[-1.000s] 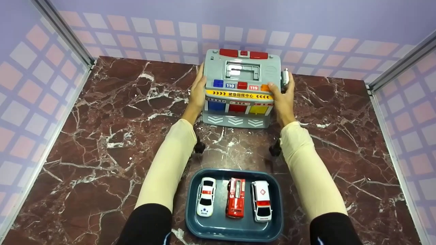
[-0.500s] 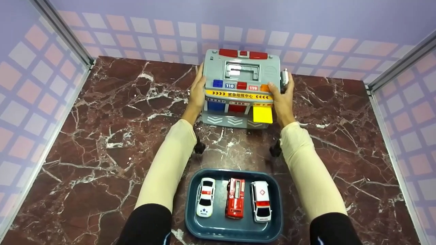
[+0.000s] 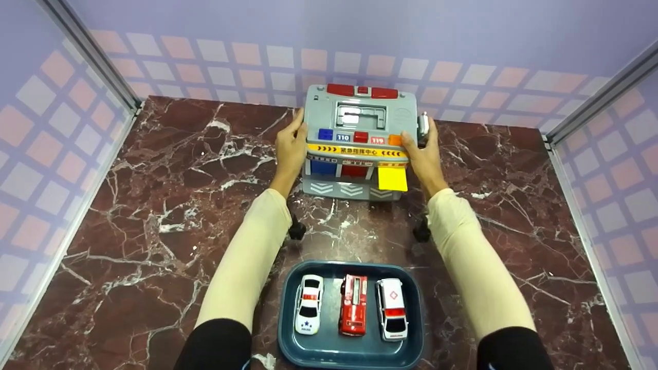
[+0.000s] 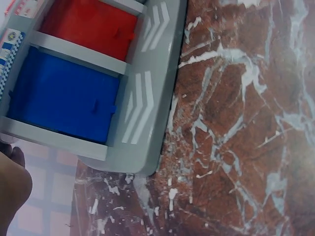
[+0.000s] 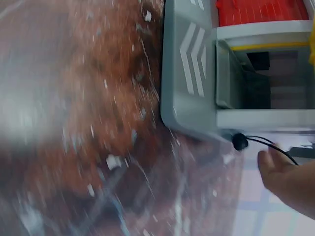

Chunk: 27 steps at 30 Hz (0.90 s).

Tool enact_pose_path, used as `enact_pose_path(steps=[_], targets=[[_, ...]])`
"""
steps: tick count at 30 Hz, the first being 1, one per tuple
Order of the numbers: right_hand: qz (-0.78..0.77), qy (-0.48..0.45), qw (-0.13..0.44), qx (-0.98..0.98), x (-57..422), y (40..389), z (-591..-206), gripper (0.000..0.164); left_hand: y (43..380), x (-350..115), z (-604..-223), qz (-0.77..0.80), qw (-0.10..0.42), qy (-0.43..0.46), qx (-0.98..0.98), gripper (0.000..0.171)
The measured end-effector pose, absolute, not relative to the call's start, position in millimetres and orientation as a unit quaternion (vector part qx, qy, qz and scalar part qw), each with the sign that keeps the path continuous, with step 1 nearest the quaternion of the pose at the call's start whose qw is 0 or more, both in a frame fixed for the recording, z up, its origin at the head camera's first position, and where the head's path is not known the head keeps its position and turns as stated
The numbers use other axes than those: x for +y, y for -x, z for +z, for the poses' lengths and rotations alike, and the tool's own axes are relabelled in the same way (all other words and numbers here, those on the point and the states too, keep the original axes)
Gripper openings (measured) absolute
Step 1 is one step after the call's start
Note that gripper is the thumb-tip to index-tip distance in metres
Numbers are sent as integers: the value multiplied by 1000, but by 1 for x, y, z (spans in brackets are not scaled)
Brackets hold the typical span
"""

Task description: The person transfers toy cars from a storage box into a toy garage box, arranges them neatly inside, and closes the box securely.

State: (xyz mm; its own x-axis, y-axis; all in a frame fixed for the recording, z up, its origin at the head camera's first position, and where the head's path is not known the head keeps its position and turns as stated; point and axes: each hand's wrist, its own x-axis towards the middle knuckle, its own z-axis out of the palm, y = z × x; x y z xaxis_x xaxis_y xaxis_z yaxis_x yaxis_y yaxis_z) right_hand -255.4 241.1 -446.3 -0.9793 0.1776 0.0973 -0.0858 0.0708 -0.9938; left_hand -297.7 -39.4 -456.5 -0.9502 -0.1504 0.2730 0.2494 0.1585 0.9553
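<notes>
In the head view, a toy emergency command center stands between the two hands, on the far part of a marble-patterned tabletop. The left hand lies against its left side; whether those fingers grip cannot be told, as they are partly hidden. The right hand grips the other side, its thumb bent onto the front edge beside an orange button and its fingers reaching back along the side. A blue door is nearest the left hand, a red door is in the middle, and a yellow door juts outward next to the right hand. On the person's side of the hands, between the forearms, a dark blue tray holds a police car, a red fire truck and an ambulance, in that order from left to right.

In the left wrist view, the blue door is down, with white chevrons on the ramp in front; only part of the left hand shows, beside the toy.

In the right wrist view, the right hand's bent fingers are near a black knob on a thin cord, beside an uncovered bay.
</notes>
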Motion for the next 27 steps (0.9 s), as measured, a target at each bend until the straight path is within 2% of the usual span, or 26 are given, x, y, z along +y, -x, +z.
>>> enact_pose_path(steps=[4,7,10,12,15,18,22,27], targets=[[549,55,86,-830,257,231,-429,79,292,-36,-462,-651,163,11,-741,36],[466,47,132,-874,263,203,-405,72,291,-35,-460,-648,176,-4,-741,34],[431,-35,199,-879,263,168,-383,52,292,-34,-454,-649,190,-12,-737,32],[418,-120,214,-875,261,140,-372,43,293,-34,-449,-652,190,-14,-734,31],[405,-247,157,-866,256,97,-374,42,293,-35,-446,-659,170,-16,-732,32],[369,-336,80,-863,250,63,-390,48,294,-38,-443,-670,148,-25,-727,33],[292,-373,35,-880,248,31,-420,65,295,-40,-439,-673,134,-29,-727,34],[204,-365,41,-907,253,1,-445,78,291,-35,-444,-673,126,-26,-729,34]])
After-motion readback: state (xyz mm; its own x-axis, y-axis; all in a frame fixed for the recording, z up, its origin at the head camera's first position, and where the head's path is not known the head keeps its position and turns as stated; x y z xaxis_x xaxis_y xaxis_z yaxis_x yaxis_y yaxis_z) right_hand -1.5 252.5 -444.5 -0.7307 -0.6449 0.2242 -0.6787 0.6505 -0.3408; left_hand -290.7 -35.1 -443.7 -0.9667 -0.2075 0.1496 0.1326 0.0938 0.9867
